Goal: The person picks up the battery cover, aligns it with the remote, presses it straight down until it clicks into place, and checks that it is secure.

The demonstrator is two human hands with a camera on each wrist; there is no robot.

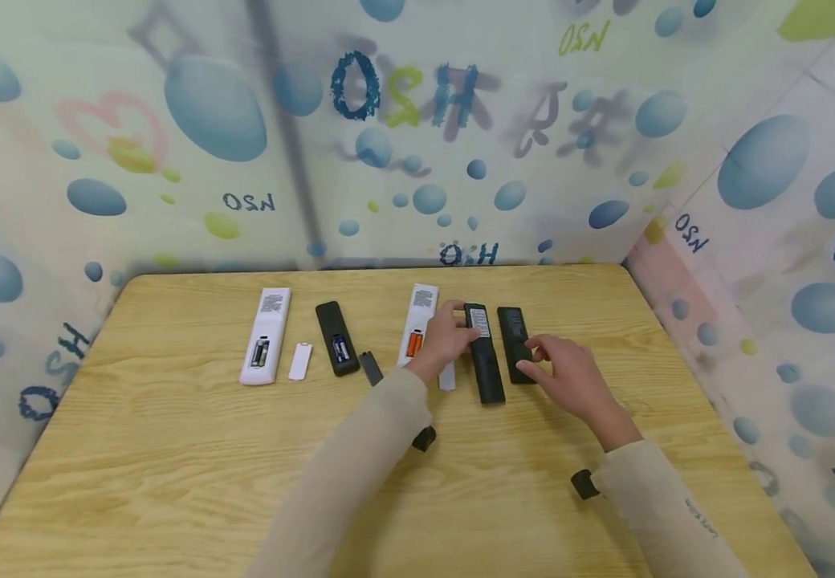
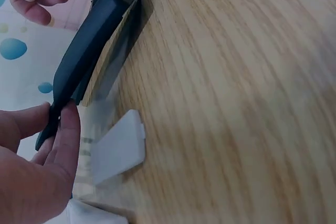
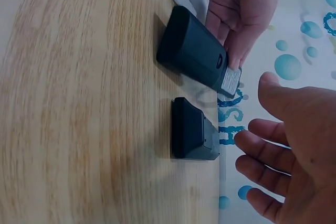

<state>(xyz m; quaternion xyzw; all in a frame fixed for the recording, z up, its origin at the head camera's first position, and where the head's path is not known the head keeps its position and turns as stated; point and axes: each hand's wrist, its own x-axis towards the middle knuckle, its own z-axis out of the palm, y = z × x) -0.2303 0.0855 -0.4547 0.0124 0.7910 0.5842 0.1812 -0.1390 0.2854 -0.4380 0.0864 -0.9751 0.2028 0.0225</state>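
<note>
Between left fingers (image 2: pixel 67 136), black remote (image 1: pixel 488 369) lengthwise, label (image 1: pixel 480 319) away

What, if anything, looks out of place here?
Nothing looks spilled or broken. What stands out is three remotes with exposed batteries: the leftmost white remote, the open black remote beside it, and the second white remote, partly behind the left hand. Loose nearby lie a white cover, a dark cover and another white cover, rather than fitted.
</note>
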